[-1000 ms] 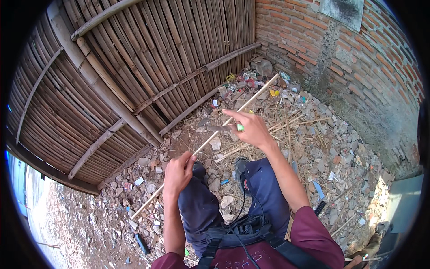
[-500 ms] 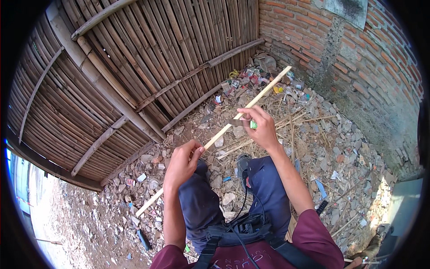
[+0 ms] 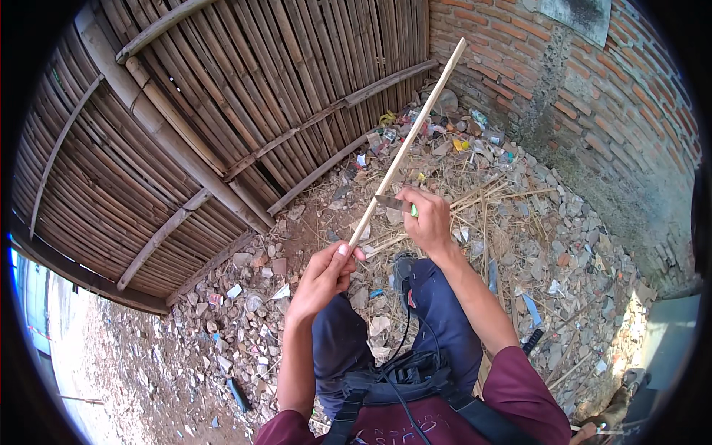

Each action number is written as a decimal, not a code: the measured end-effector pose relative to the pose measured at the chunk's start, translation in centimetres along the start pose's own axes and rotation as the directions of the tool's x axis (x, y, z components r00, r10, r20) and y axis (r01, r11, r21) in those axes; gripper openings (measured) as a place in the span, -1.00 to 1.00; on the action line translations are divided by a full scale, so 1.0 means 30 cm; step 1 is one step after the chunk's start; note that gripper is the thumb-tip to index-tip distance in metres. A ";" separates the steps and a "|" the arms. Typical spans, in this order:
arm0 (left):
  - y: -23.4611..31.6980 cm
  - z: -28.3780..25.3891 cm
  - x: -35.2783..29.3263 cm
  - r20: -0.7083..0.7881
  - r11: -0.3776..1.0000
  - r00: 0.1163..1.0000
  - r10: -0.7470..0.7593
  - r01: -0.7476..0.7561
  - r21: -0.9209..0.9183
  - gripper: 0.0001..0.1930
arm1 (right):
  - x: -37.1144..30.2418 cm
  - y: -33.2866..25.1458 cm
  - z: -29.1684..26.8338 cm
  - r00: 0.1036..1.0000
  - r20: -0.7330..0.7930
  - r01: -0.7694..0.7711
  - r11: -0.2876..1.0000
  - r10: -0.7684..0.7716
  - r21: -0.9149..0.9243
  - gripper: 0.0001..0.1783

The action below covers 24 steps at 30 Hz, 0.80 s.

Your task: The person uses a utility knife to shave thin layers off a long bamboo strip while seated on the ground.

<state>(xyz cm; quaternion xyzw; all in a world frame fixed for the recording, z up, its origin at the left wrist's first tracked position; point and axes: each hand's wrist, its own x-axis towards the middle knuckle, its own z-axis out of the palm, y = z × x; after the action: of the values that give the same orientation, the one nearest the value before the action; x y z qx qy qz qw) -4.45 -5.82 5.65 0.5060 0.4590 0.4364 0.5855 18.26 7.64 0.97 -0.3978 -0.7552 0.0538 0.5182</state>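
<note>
A long, pale wooden strip [image 3: 411, 139], perhaps split bamboo, slants up and away in front of me. My left hand [image 3: 323, 278] pinches its near end between thumb and fingers. In my right hand [image 3: 428, 221] is a knife [image 3: 391, 202] with a short dark blade and a green handle, most of which the fingers cover. The blade's tip lies at the strip, a little beyond my left hand. Whether the edge bites into the wood cannot be made out.
Stones, straw and litter [image 3: 475, 141] cover the ground around my legs. Thin split strips [image 3: 519, 194] lie on the right. A bamboo-slat wall [image 3: 245, 89] rises at left, meeting a brick wall [image 3: 504, 67] at the far corner. A dark blue object [image 3: 237, 395] lies at lower left.
The strip has swung steeper, its far end now higher and its near end up at my left hand. The left hand shifted right along with it. My right hand, with the knife, moved slightly nearer.
</note>
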 end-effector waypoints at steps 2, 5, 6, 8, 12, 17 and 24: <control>-0.006 0.009 -0.001 -0.005 0.999 1.000 0.001 -0.001 -0.046 -0.60 | -0.006 -0.025 0.009 0.999 0.038 0.030 1.000 -0.030 0.001 -0.94; -0.028 0.021 0.007 -0.037 0.997 0.999 0.008 -0.011 -0.070 -0.62 | -0.017 -0.057 0.034 0.995 0.067 0.076 0.996 -0.073 -0.043 -0.91; -0.037 0.030 0.012 -0.065 0.998 0.997 0.038 -0.040 -0.037 -0.64 | -0.021 -0.057 0.040 0.995 0.067 0.074 0.996 -0.071 -0.044 -0.91; -0.048 0.051 0.016 -0.090 0.998 0.994 0.067 -0.068 -0.004 -0.67 | -0.026 -0.055 0.047 0.991 0.113 0.083 0.992 -0.072 -0.093 -0.89; -0.068 0.082 0.019 -0.142 0.997 0.987 0.076 -0.071 0.042 -0.70 | -0.022 -0.072 0.042 0.989 0.128 0.088 0.993 -0.078 -0.076 -0.87; -0.069 0.124 0.022 -0.237 0.989 0.965 0.114 -0.089 0.115 -0.82 | -0.032 -0.065 0.054 0.988 0.125 0.103 0.991 -0.093 -0.080 -0.93; -0.045 0.151 0.018 -0.227 0.994 0.969 0.100 -0.087 0.065 -0.84 | -0.034 -0.054 0.050 0.984 0.130 0.124 0.992 -0.124 0.005 -0.88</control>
<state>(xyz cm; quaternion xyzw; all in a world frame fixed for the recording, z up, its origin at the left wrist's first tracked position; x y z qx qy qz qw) 0.16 -6.30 4.54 0.4889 0.5109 0.5066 0.4933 16.28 6.38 0.33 -0.3464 -0.8107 0.0462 0.4697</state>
